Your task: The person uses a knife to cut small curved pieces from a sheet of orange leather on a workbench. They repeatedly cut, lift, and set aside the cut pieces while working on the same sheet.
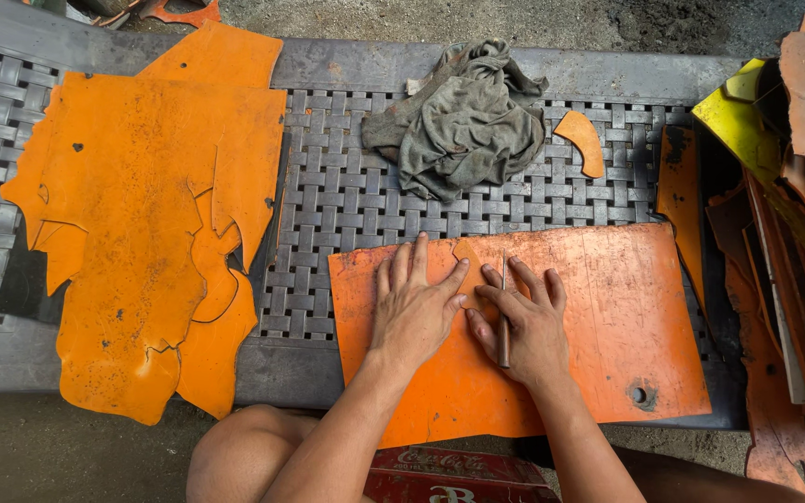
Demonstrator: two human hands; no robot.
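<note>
The left hand (412, 312) is pressing flat and open on the orange sheet (598, 307) lying on the woven surface (356, 205), while the right hand (524, 326) is gripping a thin knife (503, 321), apparently cutting around a small template (470, 256); continuing calls for steady pressure.

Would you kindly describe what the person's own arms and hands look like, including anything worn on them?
Both forearms are bare, with no sleeves in view. The left hand and right hand wear no gloves, and no rings, watch or bracelet can be seen. Nails are short.
</note>
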